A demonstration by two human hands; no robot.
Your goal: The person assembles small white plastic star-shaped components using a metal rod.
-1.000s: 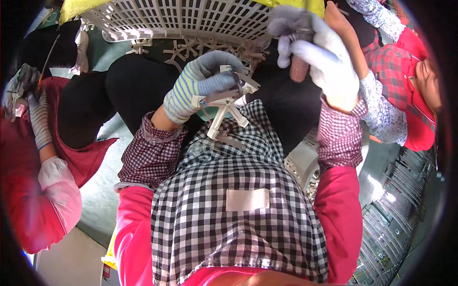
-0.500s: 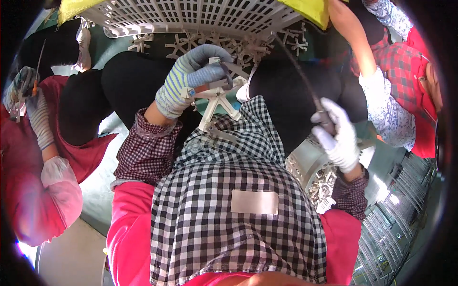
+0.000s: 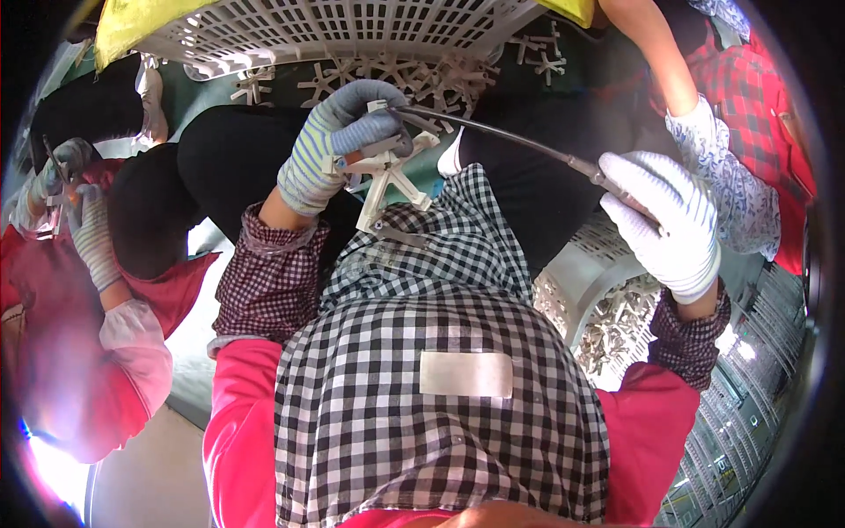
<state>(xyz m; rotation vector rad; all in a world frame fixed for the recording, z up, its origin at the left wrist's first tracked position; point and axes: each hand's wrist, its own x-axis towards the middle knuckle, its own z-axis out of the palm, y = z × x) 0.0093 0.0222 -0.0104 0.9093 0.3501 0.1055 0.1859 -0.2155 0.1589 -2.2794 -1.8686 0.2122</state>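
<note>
My left hand (image 3: 326, 150), in a striped knit glove, is closed around a white star-shaped plastic part (image 3: 392, 189) with several arms, held over my lap. In my right hand (image 3: 664, 224), also gloved, is the handle of a long, thin metal-shafted tool (image 3: 510, 134). Its shaft stretches leftward, and its far end meets an upper arm of the plastic part beside my left fingers. Whether the tip touches the part I cannot tell. Both hands are closed, the right one well out to the side.
Several similar white parts (image 3: 440, 84) lie on the floor beneath a slotted white basket (image 3: 352, 31). More parts (image 3: 616, 330) fill a white container by my right elbow. One person (image 3: 97, 238) works close on the left; another person's sleeve (image 3: 731, 176) is close on the right.
My right hand has risen outward, and the tool has swung from pointing up and away to pointing left at the plastic part. My left hand has shifted slightly left, still holding the part.
</note>
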